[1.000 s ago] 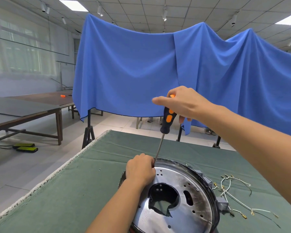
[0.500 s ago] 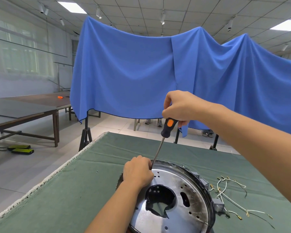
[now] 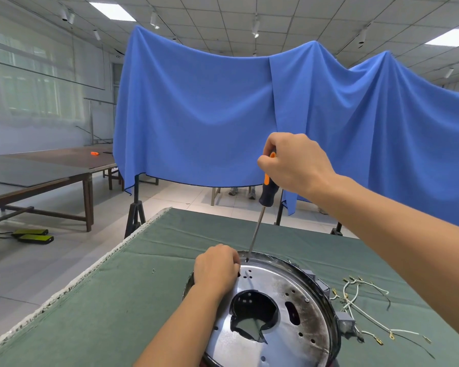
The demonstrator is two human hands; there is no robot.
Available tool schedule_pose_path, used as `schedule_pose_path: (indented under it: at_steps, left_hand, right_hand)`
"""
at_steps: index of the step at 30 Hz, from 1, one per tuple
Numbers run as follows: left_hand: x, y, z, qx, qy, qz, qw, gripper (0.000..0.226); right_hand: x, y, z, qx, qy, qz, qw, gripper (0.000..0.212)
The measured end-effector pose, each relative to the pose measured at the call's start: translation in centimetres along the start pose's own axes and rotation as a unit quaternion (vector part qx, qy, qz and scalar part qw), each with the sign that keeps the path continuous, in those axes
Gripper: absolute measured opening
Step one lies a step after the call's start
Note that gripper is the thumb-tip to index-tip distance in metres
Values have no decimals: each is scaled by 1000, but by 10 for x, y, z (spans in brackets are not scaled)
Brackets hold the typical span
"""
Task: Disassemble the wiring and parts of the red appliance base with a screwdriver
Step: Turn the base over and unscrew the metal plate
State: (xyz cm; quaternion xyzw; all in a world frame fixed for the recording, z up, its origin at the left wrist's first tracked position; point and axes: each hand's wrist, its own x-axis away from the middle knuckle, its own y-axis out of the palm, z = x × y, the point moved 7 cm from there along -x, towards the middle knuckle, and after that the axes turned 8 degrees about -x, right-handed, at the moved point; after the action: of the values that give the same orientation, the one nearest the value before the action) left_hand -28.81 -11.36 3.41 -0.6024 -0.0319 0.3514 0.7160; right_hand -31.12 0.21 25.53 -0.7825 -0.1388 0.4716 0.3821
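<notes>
The round appliance base (image 3: 310, 308) lies on the green table, its shiny metal plate up, with a dark hole in the middle. My left hand (image 3: 216, 268) grips the plate's far-left rim with curled fingers. My right hand (image 3: 294, 164) grips the black-and-orange handle of the screwdriver (image 3: 260, 213). The shaft slants down and its tip touches the plate's far edge beside my left fingers. The screw under the tip is too small to see.
Loose white wires with metal terminals (image 3: 361, 303) lie on the green cloth (image 3: 117, 300) right of the base. A small screw (image 3: 153, 271) sits left of it. The table's left edge (image 3: 72, 282) is close. A blue drape (image 3: 210, 115) hangs behind.
My right hand closed fully round the screwdriver handle and turned on it. The tip stays at the plate's far edge, and my left hand keeps its grip on the rim.
</notes>
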Motion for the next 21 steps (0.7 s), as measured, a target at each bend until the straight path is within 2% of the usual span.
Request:
schedule_pose_path:
  at_steps: [6,10,21]
  left_hand:
    - [-1,1,0,20,-4,-10,1000,25]
    - [0,-3,-2,49,-17,7,999,21]
    - [-1,-5,-6,29,-40,7,999,25]
  right_hand:
    - [2,-5,7,-47,-18,39,998,7]
    - [6,-7,13,-92,-17,65,994,8]
    - [22,-18,70,-162,61,132,976,8]
